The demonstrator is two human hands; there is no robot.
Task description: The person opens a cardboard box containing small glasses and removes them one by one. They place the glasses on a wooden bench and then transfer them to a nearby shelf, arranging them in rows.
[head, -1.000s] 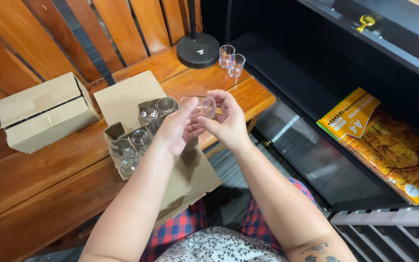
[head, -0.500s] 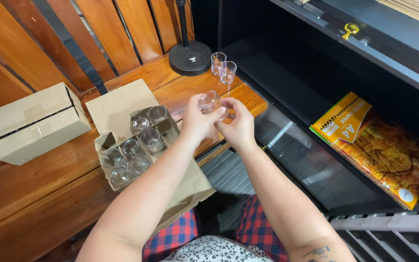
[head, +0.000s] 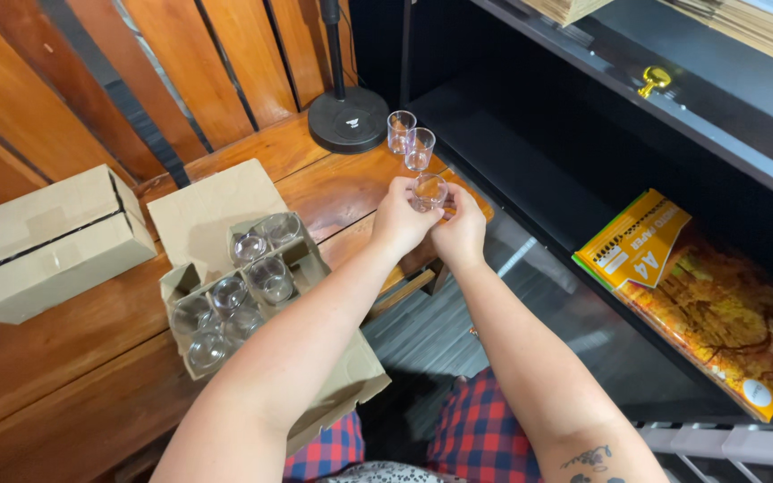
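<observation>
— Gripping what, exactly?
— A clear glass (head: 428, 191) is clasped between the curled left hand (head: 398, 221) and right hand (head: 461, 230), at six o'clock from two standing glasses (head: 410, 139).

Clear glass (head: 428, 190). Reddish-brown wooden table (head: 73, 358). Plain tan cardboard boxes (head: 42, 237). Black lamp base (head: 348, 118). Yellow-orange paper pack (head: 704, 295), autumn-tree print. Red-blue plaid trousers (head: 480, 434).
</observation>
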